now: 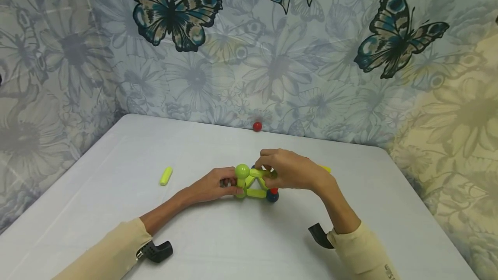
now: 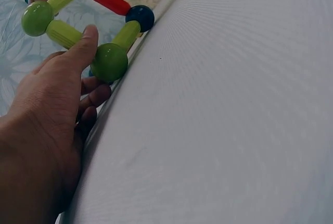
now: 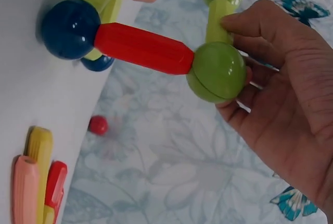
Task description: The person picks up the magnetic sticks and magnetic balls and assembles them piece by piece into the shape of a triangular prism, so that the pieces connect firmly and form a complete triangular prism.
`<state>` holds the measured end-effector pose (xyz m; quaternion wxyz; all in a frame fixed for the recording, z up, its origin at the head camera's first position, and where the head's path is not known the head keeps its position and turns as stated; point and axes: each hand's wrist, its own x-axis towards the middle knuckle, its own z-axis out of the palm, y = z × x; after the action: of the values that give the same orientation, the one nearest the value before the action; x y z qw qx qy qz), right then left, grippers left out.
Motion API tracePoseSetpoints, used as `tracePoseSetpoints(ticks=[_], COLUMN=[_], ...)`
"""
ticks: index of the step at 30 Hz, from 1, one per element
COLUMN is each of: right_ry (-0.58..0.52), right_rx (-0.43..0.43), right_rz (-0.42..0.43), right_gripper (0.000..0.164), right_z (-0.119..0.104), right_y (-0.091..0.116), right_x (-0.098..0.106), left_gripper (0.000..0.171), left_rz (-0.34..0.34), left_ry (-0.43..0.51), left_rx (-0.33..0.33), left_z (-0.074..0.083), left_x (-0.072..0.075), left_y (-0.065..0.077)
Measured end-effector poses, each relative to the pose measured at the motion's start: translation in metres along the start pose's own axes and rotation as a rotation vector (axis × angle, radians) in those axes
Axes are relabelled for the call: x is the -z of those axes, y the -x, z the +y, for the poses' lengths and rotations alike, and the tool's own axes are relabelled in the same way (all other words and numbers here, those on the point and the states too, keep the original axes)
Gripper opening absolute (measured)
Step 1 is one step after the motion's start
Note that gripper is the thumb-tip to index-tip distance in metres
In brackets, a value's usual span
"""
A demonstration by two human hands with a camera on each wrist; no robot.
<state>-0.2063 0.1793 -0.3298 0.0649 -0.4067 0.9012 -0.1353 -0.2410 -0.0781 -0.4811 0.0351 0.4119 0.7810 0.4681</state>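
A toy frame of balls and rods (image 1: pixel 256 193) stands on the white table, joined into a box-like shape. Its yellow-green rods meet green balls (image 3: pixel 216 72) and dark blue balls (image 3: pixel 71 28), and one side rod is red (image 3: pixel 144 48). On its left side my left hand (image 1: pixel 215 183) grips the frame, thumb on a yellow-green rod (image 2: pixel 63 33) beside a green ball (image 2: pixel 109 62). My right hand (image 1: pixel 292 168) pinches the top rod (image 3: pixel 216 22) close to the green ball above the red rod. Part of the frame's right side is hidden behind that hand.
A red ball (image 1: pixel 257 126) lies at the table's back edge, by the butterfly-print cloth. One loose yellow-green rod (image 1: pixel 166 176) is to the left. Beyond the right hand lie a yellow rod (image 3: pixel 40 151), a pink rod (image 3: pixel 26 187) and a red rod (image 3: pixel 55 185).
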Motion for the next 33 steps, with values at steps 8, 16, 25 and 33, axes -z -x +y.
tracePoseSetpoints(ticks=[8,16,25,33], right_ry=[0.036,0.028,-0.012,-0.029], right_rx=[-0.029,-0.022,-0.119,-0.47], right_rz=[-0.012,-0.001,0.051,-0.194], right_gripper=[0.03,0.02,0.027,0.044], right_z=[0.001,0.006,0.023,0.054], right_y=[0.002,0.008,0.016,0.035], right_x=[0.0,0.005,0.014,0.023], left_gripper=[0.014,0.017,0.017,0.018], left_rz=[-0.004,-0.002,-0.004,-0.002], left_ry=[-0.007,-0.016,-0.021,-0.005], left_rx=[0.002,-0.024,-0.02,0.008], left_z=[-0.001,-0.002,-0.003,-0.002], left_x=[-0.001,-0.001,0.0,0.0], left_y=[-0.001,0.0,0.0,0.001])
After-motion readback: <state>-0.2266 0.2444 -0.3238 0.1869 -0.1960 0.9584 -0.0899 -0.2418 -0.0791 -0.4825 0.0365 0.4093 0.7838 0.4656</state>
